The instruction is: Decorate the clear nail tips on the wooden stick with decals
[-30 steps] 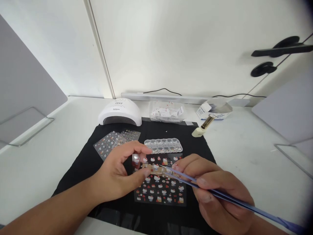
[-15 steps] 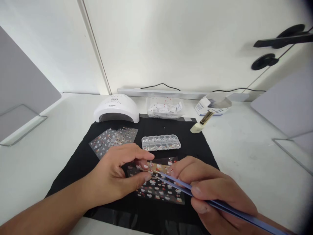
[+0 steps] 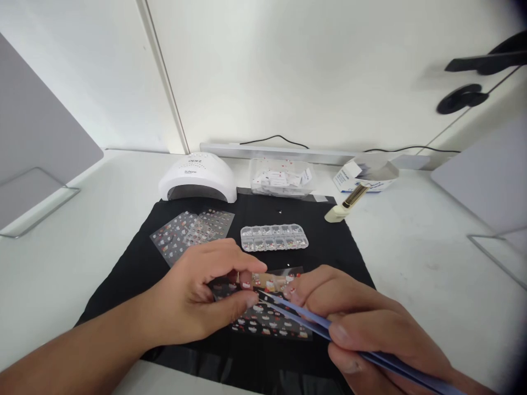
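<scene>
- Lower now, left hand (image 3: 193, 307) and right hand (image 3: 366, 323) hover over sticker sheet (image 3: 267, 327).
- Left pinches tan strip (image 3: 269, 281); right grips blue tweezers (image 3: 387, 362).
- Strip seems light, flimsy: hold its end gently.

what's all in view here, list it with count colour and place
table: 1, white, whole foreground
mat: 1, black, table centre
lamp: 1, white, behind mat, left
sheets: 3, clear with red-white stickers, two overlapping on mat back left, one under the hands
gem box: 1, clear, mat centre
packets: 1 clear pack, behind mat
bottle: 1, cream with gold cap, lying at mat's back right corner
carton: 1, white-blue, behind bottle
cable: 1, black, along wall
strip: 1, tan, at left fingertips
tweezers: 1, blue, in right hand
left hand: pinching strip
right hand: gripping tweezers
</scene>
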Demonstrator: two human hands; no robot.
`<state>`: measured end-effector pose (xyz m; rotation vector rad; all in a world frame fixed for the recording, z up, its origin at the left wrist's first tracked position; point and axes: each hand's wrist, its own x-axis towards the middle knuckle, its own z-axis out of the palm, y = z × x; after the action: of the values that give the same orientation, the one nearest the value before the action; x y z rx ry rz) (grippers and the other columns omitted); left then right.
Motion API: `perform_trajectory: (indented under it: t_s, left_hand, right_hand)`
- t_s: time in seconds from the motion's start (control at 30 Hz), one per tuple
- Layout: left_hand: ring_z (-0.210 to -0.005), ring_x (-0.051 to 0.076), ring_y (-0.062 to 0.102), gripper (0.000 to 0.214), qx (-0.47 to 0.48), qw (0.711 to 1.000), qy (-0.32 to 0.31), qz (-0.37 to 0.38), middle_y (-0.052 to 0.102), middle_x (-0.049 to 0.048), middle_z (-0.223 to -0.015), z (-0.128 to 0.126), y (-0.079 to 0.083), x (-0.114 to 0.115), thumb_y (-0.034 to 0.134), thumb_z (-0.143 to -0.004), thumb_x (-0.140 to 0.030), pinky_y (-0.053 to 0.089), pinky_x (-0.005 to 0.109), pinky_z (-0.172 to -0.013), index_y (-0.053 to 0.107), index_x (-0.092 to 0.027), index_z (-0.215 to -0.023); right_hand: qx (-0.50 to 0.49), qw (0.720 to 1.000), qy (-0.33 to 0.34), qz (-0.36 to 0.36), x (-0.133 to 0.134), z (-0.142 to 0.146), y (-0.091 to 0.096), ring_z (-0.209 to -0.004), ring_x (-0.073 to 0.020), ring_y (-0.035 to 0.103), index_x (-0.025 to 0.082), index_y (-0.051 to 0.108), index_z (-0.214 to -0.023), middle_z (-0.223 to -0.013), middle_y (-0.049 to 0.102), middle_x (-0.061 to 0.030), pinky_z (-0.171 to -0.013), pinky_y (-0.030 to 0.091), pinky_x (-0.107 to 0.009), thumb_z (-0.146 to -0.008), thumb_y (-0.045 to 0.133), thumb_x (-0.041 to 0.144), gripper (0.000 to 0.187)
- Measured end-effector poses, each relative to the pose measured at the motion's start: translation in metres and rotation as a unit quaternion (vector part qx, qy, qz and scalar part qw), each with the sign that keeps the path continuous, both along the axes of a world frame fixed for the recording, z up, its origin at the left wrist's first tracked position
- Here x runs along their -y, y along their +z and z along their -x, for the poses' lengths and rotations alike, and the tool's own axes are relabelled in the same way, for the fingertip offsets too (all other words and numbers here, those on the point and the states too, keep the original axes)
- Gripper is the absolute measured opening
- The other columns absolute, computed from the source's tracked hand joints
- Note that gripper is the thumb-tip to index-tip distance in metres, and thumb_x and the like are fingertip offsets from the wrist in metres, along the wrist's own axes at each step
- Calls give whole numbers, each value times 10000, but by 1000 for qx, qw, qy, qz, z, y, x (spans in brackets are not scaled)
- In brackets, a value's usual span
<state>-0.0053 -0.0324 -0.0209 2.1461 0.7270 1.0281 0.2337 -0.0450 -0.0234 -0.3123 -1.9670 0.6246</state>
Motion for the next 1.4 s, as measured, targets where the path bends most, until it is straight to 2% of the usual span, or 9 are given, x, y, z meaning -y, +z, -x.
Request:
perform_trajectory:
  t_s: [0.13,0.3,0.57,0.8,0.97,1.07,1.4]
  left_hand:
    - [-663,124,598,292,5,1000,6,-4,665,10,-774,0,0,0,687,-847,-102,494,236,-598,669,-208,-1118]
    - [-662,98,600,283,18,1000,10,-20,657,7,-775,-2,0,-1,689,-833,-58,497,200,-613,687,-162,-1097]
    - [-723,79,609,285,31,999,-11,21,625,-4,-810,-1,-2,-1,676,-854,-25,509,184,-680,680,-147,-1111]
    - [-715,82,612,269,26,999,-22,9,628,9,-819,0,-3,0,672,-864,-37,510,186,-658,673,-140,-1113]
    - [-743,92,629,229,24,999,-32,7,663,45,-865,0,-2,0,666,-871,-42,519,190,-674,677,-121,-1086]
    - [-753,85,618,245,26,999,-41,-3,659,47,-857,-1,0,0,654,-858,-2,516,173,-687,679,-95,-1083]
    - [-731,84,588,229,32,998,-50,-12,631,50,-854,-1,-2,2,653,-853,1,502,185,-670,684,-77,-1066]
  right_hand:
    - [6,1000,12,4,1,-2,0,-763,-218,679,178,594,-1138,-793,679,-84,-701,637,-428,-950,503,119,217]
    - [-10,999,20,26,2,-2,-5,-775,-224,668,202,596,-1159,-815,674,-72,-735,622,-433,-856,595,77,327]
    - [-27,998,35,49,2,0,-6,-777,-209,636,200,596,-1186,-839,649,-63,-754,610,-437,-812,576,21,415]
    - [-58,994,34,89,3,-1,-11,-753,-214,628,237,619,-1196,-813,631,-55,-745,598,-446,-868,549,90,366]
    - [-114,983,1,140,10,0,-21,-765,-226,655,257,657,-1160,-873,668,-81,-772,579,-467,-908,553,158,290]
    - [-136,976,-9,169,14,1,-25,-763,-227,664,276,663,-1158,-897,677,-84,-733,582,-450,-913,552,161,293]
    - [-141,971,-2,191,16,2,-19,-727,-217,674,262,661,-1133,-855,665,-74,-687,609,-432,-923,537,154,266]
